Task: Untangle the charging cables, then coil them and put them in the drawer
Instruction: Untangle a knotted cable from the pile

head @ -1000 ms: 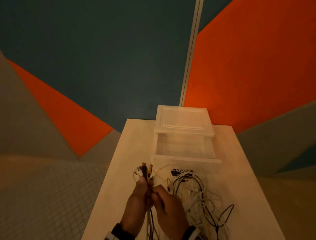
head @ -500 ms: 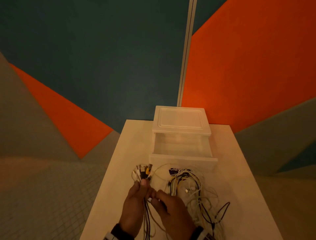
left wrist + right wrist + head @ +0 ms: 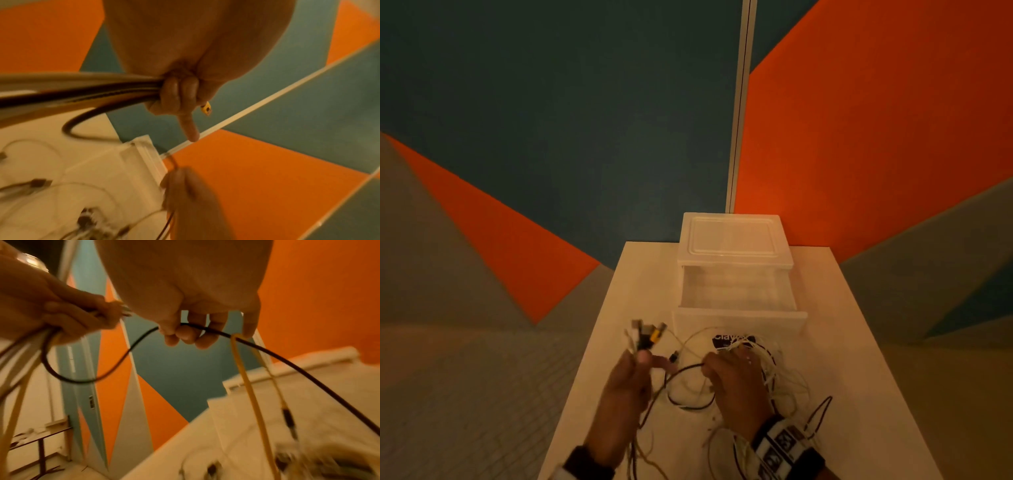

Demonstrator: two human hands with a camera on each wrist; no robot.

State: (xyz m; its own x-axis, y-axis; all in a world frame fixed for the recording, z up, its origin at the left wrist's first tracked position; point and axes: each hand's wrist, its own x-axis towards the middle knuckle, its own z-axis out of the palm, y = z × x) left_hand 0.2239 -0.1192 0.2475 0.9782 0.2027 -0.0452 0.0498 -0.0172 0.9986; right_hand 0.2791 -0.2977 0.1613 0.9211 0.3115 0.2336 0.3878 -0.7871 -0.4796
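Note:
My left hand (image 3: 635, 370) grips a bundle of cables (image 3: 82, 91) near their plug ends (image 3: 647, 337), which stick up above the fist; its forefinger points out straight in the left wrist view. My right hand (image 3: 732, 373) pinches a single black cable (image 3: 257, 347) between thumb and fingers, and a pale yellow cable (image 3: 246, 386) hangs from it too. The black cable loops (image 3: 688, 402) between both hands. A tangle of white and black cables (image 3: 784, 383) lies on the table under and right of my right hand. The white drawer (image 3: 739, 291) stands pulled out just behind.
The drawer unit (image 3: 732, 240) sits at the back of a narrow white table (image 3: 859, 342), whose left edge drops to a tiled floor (image 3: 465, 394). Orange, teal and grey wall panels rise behind. A dark label (image 3: 729, 341) lies by the drawer front.
My hands have come apart: the right one moved right over the tangle, drawing a black cable out from the bundle, while the left one kept hold of the plug ends.

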